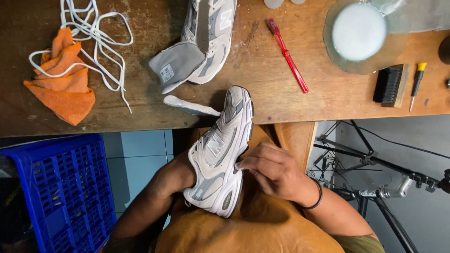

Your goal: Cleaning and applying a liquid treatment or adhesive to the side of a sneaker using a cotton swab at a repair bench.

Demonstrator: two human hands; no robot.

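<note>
A grey and white sneaker [220, 150] lies on its side over my lap, its toe resting against the wooden table's edge [140, 122]. My left hand [176, 178] is tucked under the shoe's heel side, mostly hidden by it. My right hand [272, 168] presses a small white pad or cloth against the sole edge with pinched fingers. A second matching sneaker [208, 37] lies on the table with its tongue pulled out, and a white insole [190, 107] sits by the table edge.
White laces [93, 42] and an orange cloth [63, 82] lie at the left. A red toothbrush [288, 56], a glass bowl of white foam [358, 33], a black brush [390, 85] and a small screwdriver [416, 84] sit at the right. A blue crate [61, 187] stands below left, a tripod [375, 178] below right.
</note>
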